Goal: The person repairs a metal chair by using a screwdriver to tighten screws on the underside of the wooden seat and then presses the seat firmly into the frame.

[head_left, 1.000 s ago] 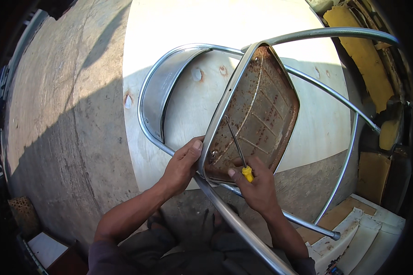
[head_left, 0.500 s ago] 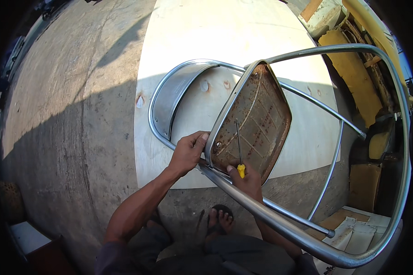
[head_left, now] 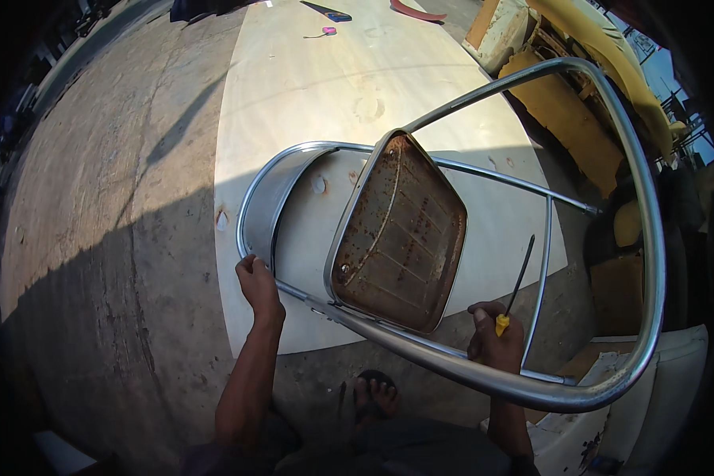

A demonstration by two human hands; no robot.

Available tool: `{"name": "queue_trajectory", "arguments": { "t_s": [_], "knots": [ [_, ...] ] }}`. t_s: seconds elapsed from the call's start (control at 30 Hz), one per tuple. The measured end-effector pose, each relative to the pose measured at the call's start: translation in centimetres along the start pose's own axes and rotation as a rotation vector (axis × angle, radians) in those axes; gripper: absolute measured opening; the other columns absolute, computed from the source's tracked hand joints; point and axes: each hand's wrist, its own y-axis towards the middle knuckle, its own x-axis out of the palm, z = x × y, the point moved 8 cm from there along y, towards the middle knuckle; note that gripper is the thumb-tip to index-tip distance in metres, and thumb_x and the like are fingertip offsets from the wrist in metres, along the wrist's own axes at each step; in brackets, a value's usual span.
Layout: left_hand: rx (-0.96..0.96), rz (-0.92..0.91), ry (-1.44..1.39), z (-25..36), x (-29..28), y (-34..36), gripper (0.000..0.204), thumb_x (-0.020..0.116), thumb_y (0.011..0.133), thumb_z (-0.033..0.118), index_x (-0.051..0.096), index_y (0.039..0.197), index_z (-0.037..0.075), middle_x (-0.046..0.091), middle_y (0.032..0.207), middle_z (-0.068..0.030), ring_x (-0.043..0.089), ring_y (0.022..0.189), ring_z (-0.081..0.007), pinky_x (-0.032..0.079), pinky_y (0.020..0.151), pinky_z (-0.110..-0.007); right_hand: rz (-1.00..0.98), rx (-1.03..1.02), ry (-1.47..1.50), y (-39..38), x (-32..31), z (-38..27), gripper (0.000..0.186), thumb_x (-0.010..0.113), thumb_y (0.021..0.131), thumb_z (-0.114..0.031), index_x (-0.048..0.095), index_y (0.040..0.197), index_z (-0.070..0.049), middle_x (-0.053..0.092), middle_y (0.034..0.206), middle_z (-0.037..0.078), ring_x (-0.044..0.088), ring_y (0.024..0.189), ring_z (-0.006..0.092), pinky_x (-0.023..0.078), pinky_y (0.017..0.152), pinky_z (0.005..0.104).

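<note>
A chair with a bent metal tube frame (head_left: 642, 182) lies tipped over, its rusty seat underside (head_left: 404, 246) facing me. The curved metal backrest (head_left: 274, 202) is at its left end. My left hand (head_left: 260, 292) is closed round the tube just below that backrest. In my right hand (head_left: 496, 343) is a screwdriver (head_left: 503, 323) with a yellow handle, its thin shaft pointing up and away from the seat. The right forearm passes behind the thick near tube, and the hand is close to that tube; I cannot tell whether it touches it.
Under the chair lies a pale plywood sheet (head_left: 317, 87) on concrete floor (head_left: 95, 262). At its far end are a handsaw (head_left: 326, 11), a small pink item (head_left: 329, 31) and a red curved strip (head_left: 417, 11). Worn yellow upholstered furniture (head_left: 567, 127) stands right; a whitish padded piece (head_left: 658, 389) is nearer.
My left hand has moved left from the seat edge to the tube by the backrest. My right hand has drawn the screwdriver rightward, away from the seat. The view has tilted up.
</note>
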Motion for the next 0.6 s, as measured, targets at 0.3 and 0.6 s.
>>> {"name": "queue_trajectory", "arguments": {
  "t_s": [0.3,0.6],
  "knots": [
    [-0.844,-0.186,-0.764,-14.0,6.8,-7.1,0.053,0.054,0.1,0.043,0.038,0.13,0.004,0.045,0.121,-0.0158,0.051,0.101,-0.0273,0.046,0.093,-0.047,0.523,-0.704,-0.319,-6.6,-16.9,-26.3,0.056,0.06,0.094,-0.036,0.051,0.14,-0.006,0.06,0.125,0.015,0.062,0.113,0.0218,0.054,0.088,0.0329],
    [-0.873,-0.08,-0.879,-12.4,7.1,-6.1,0.035,0.053,0.101,0.037,0.043,0.073,0.018,0.041,0.056,0.0027,0.044,0.051,-0.0155,0.043,0.055,-0.037,-0.02,-0.369,-0.429,3.2,-7.3,-29.4,0.048,0.066,0.082,-0.024,0.06,0.124,-0.003,0.063,0.083,0.007,0.061,0.06,0.0105,0.051,0.051,0.0224]
  ]
}}
